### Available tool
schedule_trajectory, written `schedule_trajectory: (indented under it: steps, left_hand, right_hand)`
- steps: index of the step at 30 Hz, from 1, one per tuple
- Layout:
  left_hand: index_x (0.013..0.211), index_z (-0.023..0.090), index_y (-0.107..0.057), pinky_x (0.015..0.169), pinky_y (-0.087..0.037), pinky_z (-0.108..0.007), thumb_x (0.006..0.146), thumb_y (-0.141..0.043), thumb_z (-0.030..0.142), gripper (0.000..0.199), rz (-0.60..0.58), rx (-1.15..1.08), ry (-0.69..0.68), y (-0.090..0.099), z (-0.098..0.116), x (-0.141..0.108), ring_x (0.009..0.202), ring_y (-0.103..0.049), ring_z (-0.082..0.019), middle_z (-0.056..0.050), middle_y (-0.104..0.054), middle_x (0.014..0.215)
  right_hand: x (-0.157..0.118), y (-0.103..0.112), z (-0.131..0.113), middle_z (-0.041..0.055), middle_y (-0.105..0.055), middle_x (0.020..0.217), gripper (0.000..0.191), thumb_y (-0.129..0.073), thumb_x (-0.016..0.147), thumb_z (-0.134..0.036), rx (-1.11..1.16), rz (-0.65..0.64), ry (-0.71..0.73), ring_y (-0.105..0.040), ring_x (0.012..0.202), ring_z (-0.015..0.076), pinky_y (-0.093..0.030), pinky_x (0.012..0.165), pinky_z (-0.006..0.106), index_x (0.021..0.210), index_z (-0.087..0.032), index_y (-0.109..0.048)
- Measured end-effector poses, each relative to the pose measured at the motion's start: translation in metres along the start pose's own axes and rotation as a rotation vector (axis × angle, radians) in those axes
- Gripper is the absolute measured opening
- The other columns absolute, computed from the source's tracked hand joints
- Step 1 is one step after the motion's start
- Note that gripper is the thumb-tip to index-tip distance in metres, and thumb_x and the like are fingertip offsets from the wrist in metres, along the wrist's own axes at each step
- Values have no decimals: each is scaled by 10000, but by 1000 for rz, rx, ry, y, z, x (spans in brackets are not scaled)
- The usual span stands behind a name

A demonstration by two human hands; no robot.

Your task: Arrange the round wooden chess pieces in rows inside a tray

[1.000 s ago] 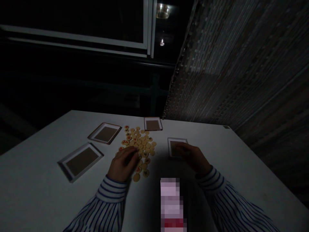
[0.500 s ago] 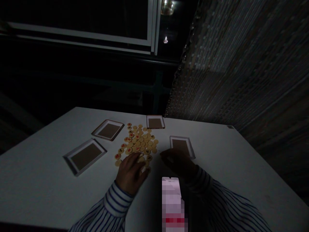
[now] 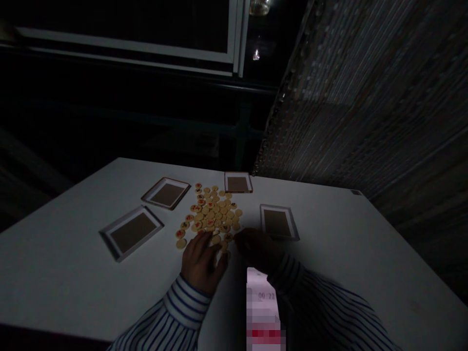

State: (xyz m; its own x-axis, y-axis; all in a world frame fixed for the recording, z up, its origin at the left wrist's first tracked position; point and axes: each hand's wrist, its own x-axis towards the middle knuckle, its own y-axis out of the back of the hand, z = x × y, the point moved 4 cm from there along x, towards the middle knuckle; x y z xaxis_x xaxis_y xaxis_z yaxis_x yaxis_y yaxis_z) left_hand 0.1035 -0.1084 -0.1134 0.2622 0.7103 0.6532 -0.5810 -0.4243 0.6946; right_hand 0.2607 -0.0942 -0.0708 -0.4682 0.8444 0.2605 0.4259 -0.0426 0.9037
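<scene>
A loose pile of round xiangqi pieces [image 3: 218, 213] lies on the white table [image 3: 329, 273]. Some show red or black characters; many are plain side up. My left hand [image 3: 202, 263] rests at the pile's near edge, thumb and fingers apart, with a few pieces beside and between them. Dark in shadow, my right hand [image 3: 258, 249] has its fingers curled together at the pile's near right edge, by a black-marked piece [image 3: 228, 237]. Whatever its fingertips hold is hidden. Below that hand, a lit phone [image 3: 261, 302] lies partly under the right sleeve.
Shallow framed trays with brown bottoms surround the pile: front left [image 3: 133, 231], back left [image 3: 167, 193], back [image 3: 237, 183] and right [image 3: 280, 222]. A bead-string curtain [image 3: 351, 97] hangs behind the table's right side. The room is dark.
My right hand has moved left, from beside the right tray to the edge of the pile. My left hand stays nearly in place. The view has shifted slightly.
</scene>
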Motion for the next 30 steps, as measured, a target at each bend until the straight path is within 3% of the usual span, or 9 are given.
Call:
schedule_trajectory:
  steps: [13, 30]
  left_hand:
    - [779, 218, -594, 918, -243, -514, 603, -594, 383, 241, -18, 101, 42, -2, 14, -3, 1106, -405, -312, -102, -532, 1114]
    - [737, 200, -598, 888, -286, -499, 620, -591, 367, 204, 49, 130, -33, -5, 15, -1, 1056, -449, -299, -108, -559, 1064]
  right_hand:
    - [-4, -9, 13, 53, -619, 808, 183, -425, 788, -161, 10, -26, -40, -568, 723, 136, -440, 648, 241, 863, -171, -592]
    - [-5, -10, 11, 61, -622, 823, 209, -402, 808, -174, 53, -10, -26, -574, 736, 129, -440, 676, 238, 893, -157, -592]
